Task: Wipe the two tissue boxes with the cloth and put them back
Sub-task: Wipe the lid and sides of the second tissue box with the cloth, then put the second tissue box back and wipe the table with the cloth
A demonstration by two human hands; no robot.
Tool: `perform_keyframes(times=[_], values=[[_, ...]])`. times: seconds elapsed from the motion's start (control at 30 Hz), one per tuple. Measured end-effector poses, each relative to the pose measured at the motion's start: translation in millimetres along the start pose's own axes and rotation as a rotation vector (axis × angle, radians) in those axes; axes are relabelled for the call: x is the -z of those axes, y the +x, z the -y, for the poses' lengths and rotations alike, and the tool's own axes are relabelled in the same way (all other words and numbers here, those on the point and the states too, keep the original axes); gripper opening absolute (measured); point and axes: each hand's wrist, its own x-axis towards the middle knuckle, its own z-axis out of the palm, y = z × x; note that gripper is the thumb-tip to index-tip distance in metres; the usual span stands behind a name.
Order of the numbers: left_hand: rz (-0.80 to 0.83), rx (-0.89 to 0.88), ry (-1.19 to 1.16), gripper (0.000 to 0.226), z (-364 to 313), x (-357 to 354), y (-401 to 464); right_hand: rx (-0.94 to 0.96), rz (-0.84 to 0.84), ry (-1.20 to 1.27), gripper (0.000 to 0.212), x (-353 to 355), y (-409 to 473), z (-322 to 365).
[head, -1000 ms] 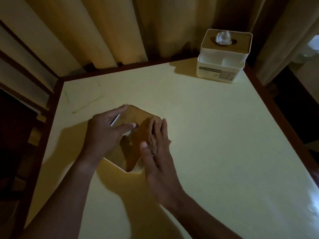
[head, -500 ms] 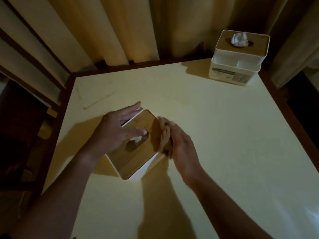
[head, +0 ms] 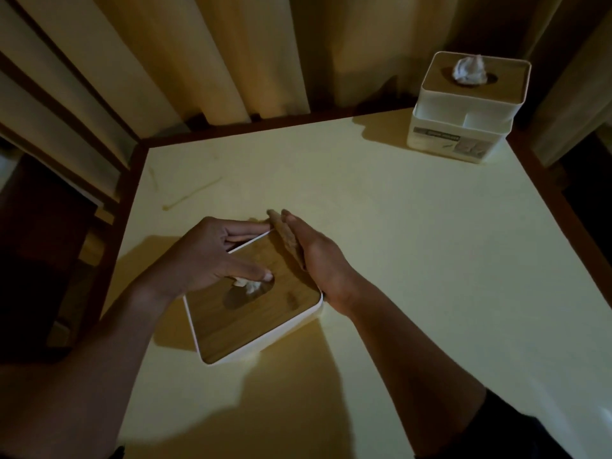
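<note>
A white tissue box with a wooden lid (head: pixel 255 323) lies near me on the pale yellow table (head: pixel 414 243). My left hand (head: pixel 212 256) rests over its far left corner, thumb by the lid's tissue slot and fingers down the far side. My right hand (head: pixel 318 256) presses a brown cloth (head: pixel 284 236) with straight fingers against the box's right side. A second white tissue box (head: pixel 463 107), taller and with tissue sticking out of its wooden top, stands at the table's far right corner.
Beige curtains (head: pixel 265 54) hang behind the table. A dark wooden rim (head: pixel 139 167) borders the table, with a dark drop to the floor on the left and right. A faint streak mark (head: pixel 192 193) lies on the far left of the tabletop.
My right hand with the cloth has slid from the lid's top to the box's right side and along it away from me. The left hand keeps holding the box.
</note>
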Motion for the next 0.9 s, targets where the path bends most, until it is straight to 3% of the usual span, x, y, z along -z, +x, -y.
perform_keyframes(times=[0.23,0.37,0.43,0.5,0.57,0.63,0.8,0.83,0.9], values=[[0.029,-0.036,-0.023,0.075,-3.8,-0.9,-1.7,0.003,-0.11,-0.012,0.043,12.3,-91.6,-46.6],[0.036,-0.03,-0.032,0.075,-5.2,0.2,-1.9,-0.026,-0.178,-0.014,0.045,26.3,-91.1,-50.3],[0.042,-0.03,-0.033,0.075,-5.0,0.4,-1.6,-0.119,-0.201,0.159,0.045,40.9,-79.8,-49.3],[0.072,-0.044,-0.02,0.076,-4.0,-1.0,-1.0,-0.16,-0.196,0.499,0.044,57.6,-69.3,-43.7],[0.097,-0.062,0.009,0.077,-4.9,-3.5,-1.2,-0.109,-0.179,0.707,0.053,73.2,-59.6,-35.5],[0.094,-0.069,0.032,0.078,-5.4,-4.0,-1.1,-0.024,-0.15,0.737,0.055,86.1,-50.7,-27.9],[0.016,-0.075,0.087,0.074,-3.0,-2.4,-6.5,0.182,-0.07,0.537,0.037,82.8,-28.5,-16.4],[-0.013,-0.072,0.086,0.072,-1.6,-1.6,-8.4,0.23,-0.039,0.353,0.031,74.2,-24.5,-14.8],[-0.094,-0.063,0.08,0.067,2.7,0.7,-12.0,0.23,-0.07,-0.356,0.038,60.1,-15.5,-17.8]])
